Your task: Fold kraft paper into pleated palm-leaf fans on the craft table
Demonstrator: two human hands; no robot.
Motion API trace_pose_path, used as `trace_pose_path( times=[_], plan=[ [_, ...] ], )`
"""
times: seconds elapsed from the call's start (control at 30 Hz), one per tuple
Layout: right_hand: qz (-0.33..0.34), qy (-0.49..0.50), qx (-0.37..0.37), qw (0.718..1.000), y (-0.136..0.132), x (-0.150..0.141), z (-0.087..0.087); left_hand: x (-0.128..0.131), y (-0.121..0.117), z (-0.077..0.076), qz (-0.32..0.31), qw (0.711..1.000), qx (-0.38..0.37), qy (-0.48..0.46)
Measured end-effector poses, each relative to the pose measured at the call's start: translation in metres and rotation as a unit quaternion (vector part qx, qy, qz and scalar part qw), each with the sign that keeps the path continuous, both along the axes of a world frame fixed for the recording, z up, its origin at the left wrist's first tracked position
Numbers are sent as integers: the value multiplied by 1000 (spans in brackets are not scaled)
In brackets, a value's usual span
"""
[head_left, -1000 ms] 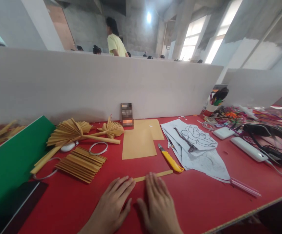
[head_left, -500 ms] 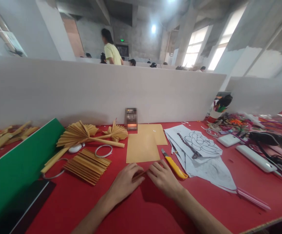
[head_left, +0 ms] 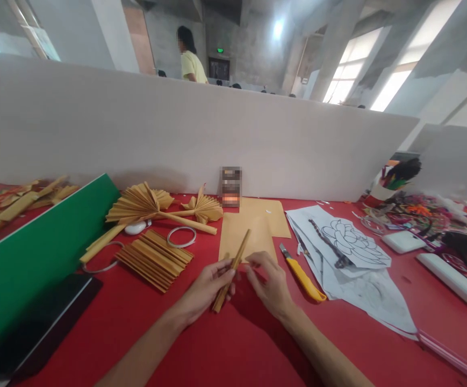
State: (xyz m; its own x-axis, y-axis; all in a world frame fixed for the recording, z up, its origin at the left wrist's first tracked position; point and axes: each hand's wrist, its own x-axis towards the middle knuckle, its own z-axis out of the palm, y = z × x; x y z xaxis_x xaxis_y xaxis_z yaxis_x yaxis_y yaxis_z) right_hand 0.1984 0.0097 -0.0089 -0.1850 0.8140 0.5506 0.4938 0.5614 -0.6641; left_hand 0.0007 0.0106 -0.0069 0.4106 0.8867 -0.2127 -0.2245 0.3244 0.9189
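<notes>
Right of the pleated kraft paper, a folded paper strip is pinched by the left hand; beyond, marks on an upright object are blurred; farther right, the right hand is curled half-open, and a yellow utility knife and flower drawing are laid

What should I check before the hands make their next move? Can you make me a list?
1. Left hand has a grip on the paper strip: ok.
2. Right hand is free: ok, nothing seen in it.
3. Knife has its blade tucked in: not ok, metal shows at the tip.
4. Pleated paper is apart from both hands: ok, it lies to the left.
5. Strip's folds are even: cannot tell, too small to see.
</notes>
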Motion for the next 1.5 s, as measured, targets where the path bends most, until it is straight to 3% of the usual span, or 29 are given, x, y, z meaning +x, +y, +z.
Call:
trace_pose_path(
  times=[0.1,0.23,0.43,0.63,1.0,1.27,1.5],
  plan=[
    [0,207,-158,965,-2,-14,-6,1,0,-2,-8,1000,21,4],
    [61,265,-231,934,-1,-23,-10,4,0,-1,-16,999,35,20],
    [34,307,-226,924,0,-23,-11,7,-2,-1,-2,1000,25,11],
    [19,265,-211,941,-3,-24,-9,9,-4,-5,-4,1000,-1,-3],
    [8,259,-230,938,-6,-23,-11,9,-7,4,-31,991,120,50],
    [66,247,-268,929,-9,-24,-1,16,-7,-8,45,994,76,70],
    [42,279,-259,924,2,-3,-2,-2,9,-15,165,972,128,104]
  ],
)
